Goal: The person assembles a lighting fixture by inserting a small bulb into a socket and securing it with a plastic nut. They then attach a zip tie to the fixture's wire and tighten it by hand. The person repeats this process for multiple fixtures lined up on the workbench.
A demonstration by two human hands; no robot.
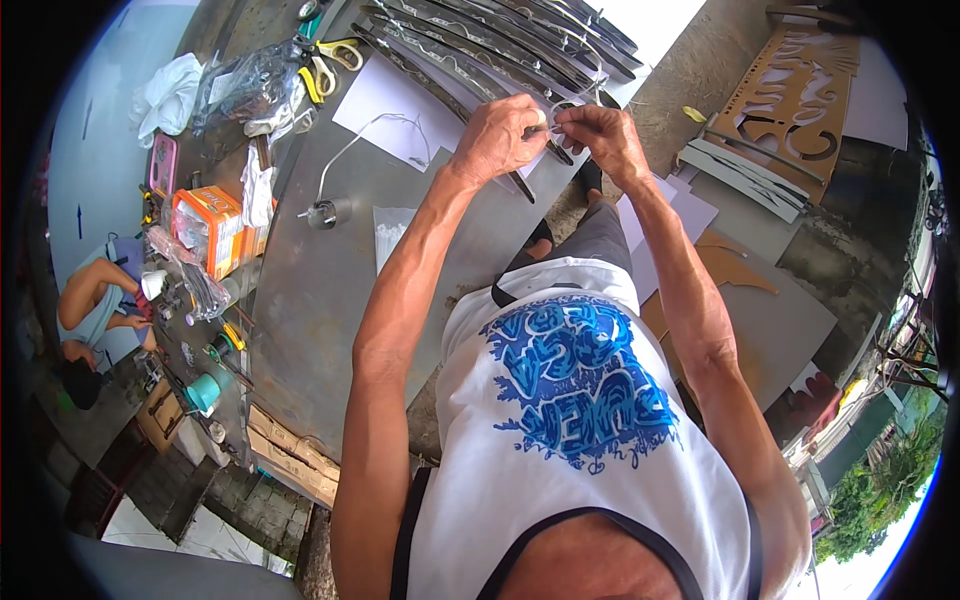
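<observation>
Above the near edge of the metal table, my left hand (500, 138) and my right hand (607, 146) meet with fingertips pinched close together. Whatever thin, small thing lies between them is too fine to name. Behind the fingers, a thin pale wire (575, 98) loops near my right hand. Several long dark strips (470, 50) with white wiring along them lie side by side just beyond. The end of one dark strip (522, 186) shows below my left hand. White paper sheets (385, 110) lie under the strips.
Left of my arm, a small metal cup (325, 213) with a cable stands on the table (300, 340). Yellow-handled scissors (322, 75), plastic bags (245, 90) and an orange box (210, 232) are further left. Another person (100, 300) sits there. Cut brown panels (790, 100) lie at right.
</observation>
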